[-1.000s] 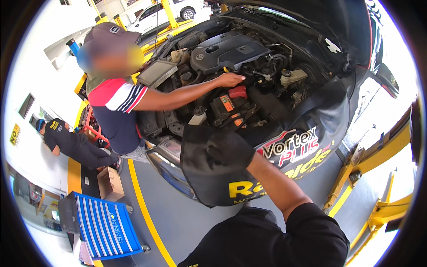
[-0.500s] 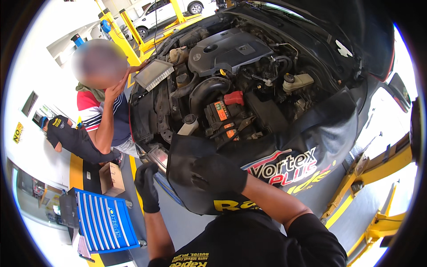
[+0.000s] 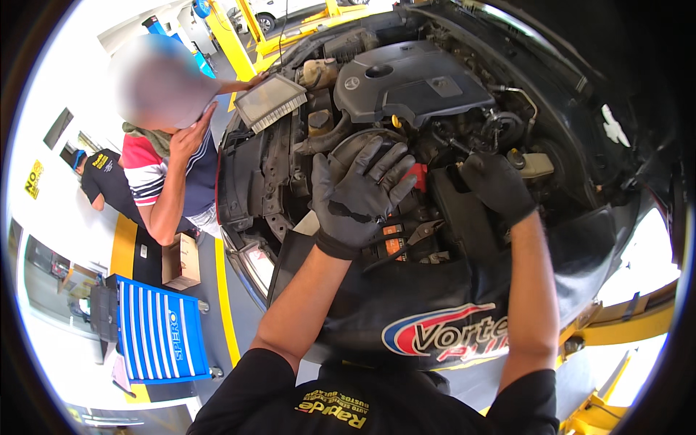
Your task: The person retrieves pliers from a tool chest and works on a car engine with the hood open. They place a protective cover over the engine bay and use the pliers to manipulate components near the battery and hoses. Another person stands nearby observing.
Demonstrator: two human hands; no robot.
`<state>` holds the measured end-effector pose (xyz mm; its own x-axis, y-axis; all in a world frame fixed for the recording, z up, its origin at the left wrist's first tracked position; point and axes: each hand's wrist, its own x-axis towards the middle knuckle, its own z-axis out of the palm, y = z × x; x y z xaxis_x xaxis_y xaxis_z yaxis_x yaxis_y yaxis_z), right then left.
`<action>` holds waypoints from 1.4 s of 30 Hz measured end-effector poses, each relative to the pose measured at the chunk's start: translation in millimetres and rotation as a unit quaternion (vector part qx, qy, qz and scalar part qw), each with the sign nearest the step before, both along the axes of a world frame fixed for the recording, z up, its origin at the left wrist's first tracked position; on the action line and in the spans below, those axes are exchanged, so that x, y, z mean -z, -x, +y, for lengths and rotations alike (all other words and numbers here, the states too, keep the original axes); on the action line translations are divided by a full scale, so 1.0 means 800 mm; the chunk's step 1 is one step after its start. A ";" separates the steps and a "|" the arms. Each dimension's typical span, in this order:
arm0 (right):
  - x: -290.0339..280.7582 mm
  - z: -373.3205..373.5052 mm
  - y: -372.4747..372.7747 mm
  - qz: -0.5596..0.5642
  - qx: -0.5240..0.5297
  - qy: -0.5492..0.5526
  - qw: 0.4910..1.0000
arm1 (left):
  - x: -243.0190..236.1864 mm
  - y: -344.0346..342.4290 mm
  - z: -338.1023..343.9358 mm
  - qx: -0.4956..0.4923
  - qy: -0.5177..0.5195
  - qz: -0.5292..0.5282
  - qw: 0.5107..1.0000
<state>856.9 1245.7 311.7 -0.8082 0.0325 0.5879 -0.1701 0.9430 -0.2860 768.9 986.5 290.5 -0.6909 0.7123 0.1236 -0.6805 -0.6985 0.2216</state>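
Note:
Both my hands wear black gloves and reach over the open engine bay. My left hand [image 3: 359, 199] has its fingers spread and the palm showing, with nothing in it. It hangs in front of the battery [image 3: 394, 239] and a black intake hose. Pliers-like jaws [image 3: 423, 232] lie by the battery. My right hand [image 3: 499, 187] is curled above a long black box [image 3: 464, 217], beside the cream fluid reservoir [image 3: 536, 165]. Its fingertips are hidden, so I cannot see what they hold, if anything. Beyond both hands sits the dark engine cover [image 3: 409, 83].
A pleated air filter [image 3: 272, 101] rests on the car's front edge, near a person [image 3: 170, 152] standing at the left. A black fender cover [image 3: 384, 308] drapes the near side. A blue tool cabinet [image 3: 161, 330] and a cardboard box [image 3: 181, 261] stand at left.
Both hands have moved from near the fender cover, forward and right over the engine bay. The left hand has spread its fingers. The view has shifted slightly.

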 end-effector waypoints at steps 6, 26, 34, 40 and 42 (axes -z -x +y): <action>0.043 0.023 0.004 -0.182 -0.049 0.162 0.969 | 0.054 0.019 -0.006 0.034 0.033 0.085 0.995; 0.044 0.025 -0.003 -0.348 -0.025 0.172 0.921 | 0.090 -0.014 0.003 -0.098 0.453 0.656 0.596; 0.030 0.029 -0.010 -0.382 -0.035 0.104 0.918 | 0.083 -0.016 0.005 -0.067 0.464 0.674 0.571; 0.024 0.013 -0.005 -0.392 -0.005 0.122 0.912 | 0.076 -0.018 0.001 -0.078 0.464 0.683 0.559; 0.029 0.019 -0.008 -0.375 -0.009 0.120 0.919 | 0.084 -0.021 0.004 -0.133 0.427 0.683 0.578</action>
<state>863.4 1260.9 288.7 -0.9849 0.0718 -0.1578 0.1456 0.8366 -0.5281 786.0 989.3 223.3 -0.4629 0.8080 0.3644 0.6421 0.0222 0.7663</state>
